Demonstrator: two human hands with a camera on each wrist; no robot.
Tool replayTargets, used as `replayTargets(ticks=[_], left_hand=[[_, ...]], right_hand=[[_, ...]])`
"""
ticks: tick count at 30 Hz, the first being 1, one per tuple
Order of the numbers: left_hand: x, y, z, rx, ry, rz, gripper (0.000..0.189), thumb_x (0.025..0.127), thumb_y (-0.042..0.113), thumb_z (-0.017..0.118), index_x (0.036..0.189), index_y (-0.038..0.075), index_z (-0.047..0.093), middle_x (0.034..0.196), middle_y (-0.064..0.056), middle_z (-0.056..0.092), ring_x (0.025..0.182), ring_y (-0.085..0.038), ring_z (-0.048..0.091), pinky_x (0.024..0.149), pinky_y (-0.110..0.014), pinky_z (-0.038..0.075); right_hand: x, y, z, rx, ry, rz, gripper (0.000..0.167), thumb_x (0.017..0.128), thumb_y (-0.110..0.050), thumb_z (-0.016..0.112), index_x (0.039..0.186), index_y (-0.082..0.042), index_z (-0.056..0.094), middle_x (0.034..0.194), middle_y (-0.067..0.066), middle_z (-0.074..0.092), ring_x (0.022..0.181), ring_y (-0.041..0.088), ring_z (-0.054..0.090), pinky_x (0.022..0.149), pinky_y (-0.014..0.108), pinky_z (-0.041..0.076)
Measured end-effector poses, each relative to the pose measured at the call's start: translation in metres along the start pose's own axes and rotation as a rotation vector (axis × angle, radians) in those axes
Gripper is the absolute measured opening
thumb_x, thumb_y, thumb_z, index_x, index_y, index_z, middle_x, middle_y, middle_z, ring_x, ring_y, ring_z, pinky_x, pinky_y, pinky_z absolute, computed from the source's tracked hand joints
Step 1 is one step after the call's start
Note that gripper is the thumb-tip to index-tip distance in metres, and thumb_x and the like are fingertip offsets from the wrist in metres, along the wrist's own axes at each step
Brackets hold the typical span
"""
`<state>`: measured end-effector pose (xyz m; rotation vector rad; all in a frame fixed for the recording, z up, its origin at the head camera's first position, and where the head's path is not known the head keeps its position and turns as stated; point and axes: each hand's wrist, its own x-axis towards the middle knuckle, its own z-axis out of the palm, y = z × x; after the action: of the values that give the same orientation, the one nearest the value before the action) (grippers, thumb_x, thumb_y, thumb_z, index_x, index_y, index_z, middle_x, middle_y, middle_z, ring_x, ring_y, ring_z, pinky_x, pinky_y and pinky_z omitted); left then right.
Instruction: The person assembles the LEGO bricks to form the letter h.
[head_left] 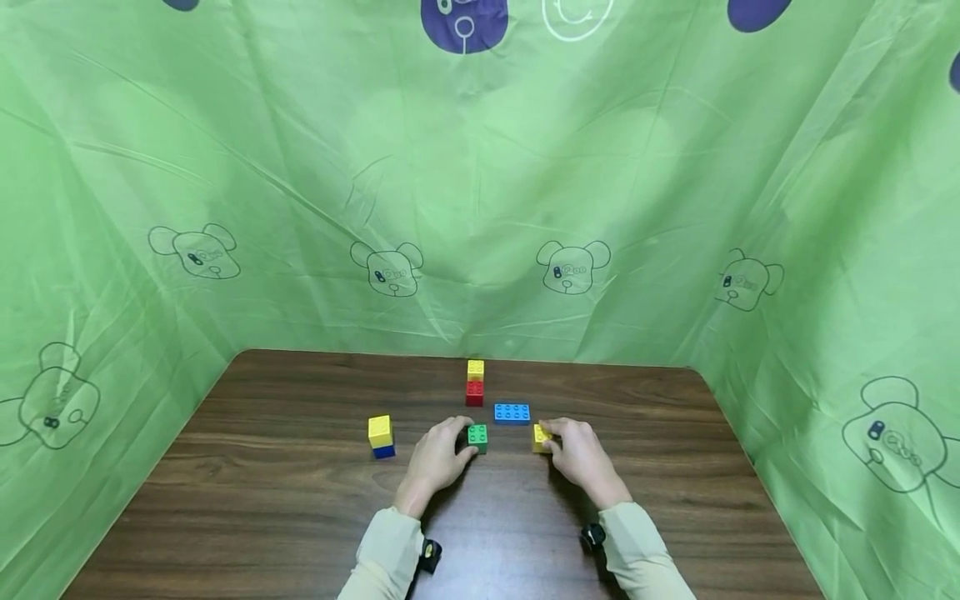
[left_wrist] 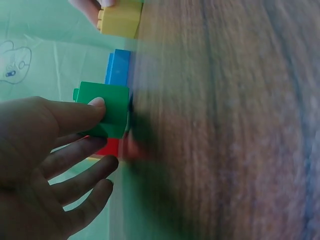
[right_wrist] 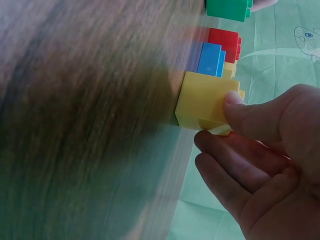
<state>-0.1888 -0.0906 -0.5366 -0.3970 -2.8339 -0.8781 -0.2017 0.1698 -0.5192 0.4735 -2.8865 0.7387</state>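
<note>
Near the middle of the table, my left hand pinches a green building brick; the left wrist view shows its thumb flat against the brick's near face. My right hand grips a yellow brick at its right side. In the right wrist view the thumb presses on one face of this yellow brick, with the other fingers curled behind and beside it. A long blue brick lies flat on the table just beyond, between the two held bricks.
A red brick and another yellow brick stand in line near the table's back edge. To the left of my left hand, a yellow brick sits on a dark blue one. Green cloth encloses the wooden table at back and sides.
</note>
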Motion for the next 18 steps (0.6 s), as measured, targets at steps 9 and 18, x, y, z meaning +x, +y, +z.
replayTargets(ticks=[9, 18], left_hand=[[-0.012, 0.016, -0.007, -0.130, -0.050, 0.002, 0.035, 0.090, 0.021, 0.078, 0.121, 0.011, 0.066, 0.113, -0.003, 0.069, 0.102, -0.023, 0.067, 0.089, -0.045, 0.056], [-0.032, 0.040, 0.003, -0.220, -0.092, 0.073, 0.034, 0.086, 0.018, 0.081, 0.117, 0.011, 0.068, 0.109, -0.001, 0.069, 0.100, -0.021, 0.067, 0.090, -0.039, 0.055]], right_hand=[[-0.002, -0.001, 0.001, 0.015, -0.008, 0.016, 0.033, 0.089, -0.005, 0.076, 0.122, -0.002, 0.072, 0.123, 0.018, 0.071, 0.113, 0.034, 0.069, 0.091, 0.045, 0.057], [-0.001, 0.000, -0.001, 0.031, -0.011, 0.014, 0.033, 0.090, -0.005, 0.076, 0.123, -0.003, 0.072, 0.124, 0.018, 0.070, 0.115, 0.034, 0.067, 0.093, 0.047, 0.056]])
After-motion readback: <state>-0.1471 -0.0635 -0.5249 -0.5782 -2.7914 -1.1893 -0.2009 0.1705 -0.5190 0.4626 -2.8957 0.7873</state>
